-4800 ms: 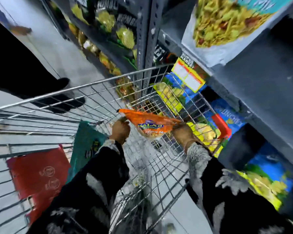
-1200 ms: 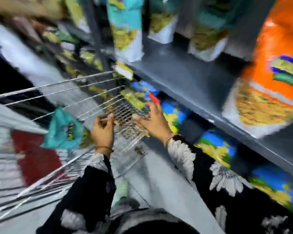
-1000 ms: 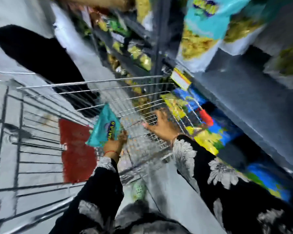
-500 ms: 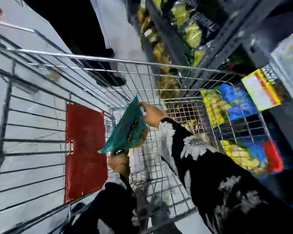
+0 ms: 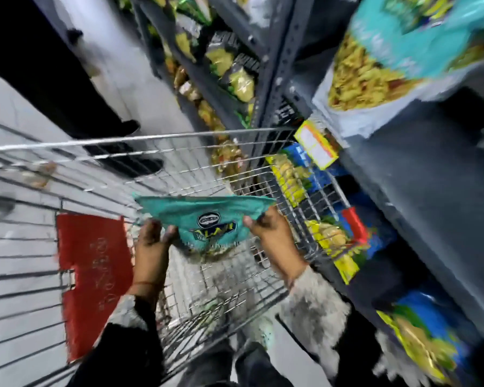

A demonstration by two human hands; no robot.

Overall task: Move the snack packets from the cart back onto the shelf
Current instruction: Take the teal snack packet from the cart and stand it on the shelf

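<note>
A teal snack packet [image 5: 210, 219] hangs above the wire cart [image 5: 129, 141], held flat by both hands. My left hand [image 5: 153, 244] grips its lower left side and my right hand [image 5: 273, 236] pinches its right corner. The grey metal shelf [image 5: 419, 191] runs along the right. On it, at the upper right, stands a teal and white snack packet [image 5: 380, 65]. Blue and yellow packets [image 5: 299, 174] fill the lower shelf beside the cart.
A red plastic flap [image 5: 92, 275] lies on the cart's left side. A person in dark trousers and shoes [image 5: 123, 160] stands beyond the cart on the grey floor. More snack packets [image 5: 235, 76] line the shelves farther down the aisle.
The teal packet has been lifted out of the cart and turned flat. My right hand has shifted from its top edge to its right corner. The view has swung back towards the shelf.
</note>
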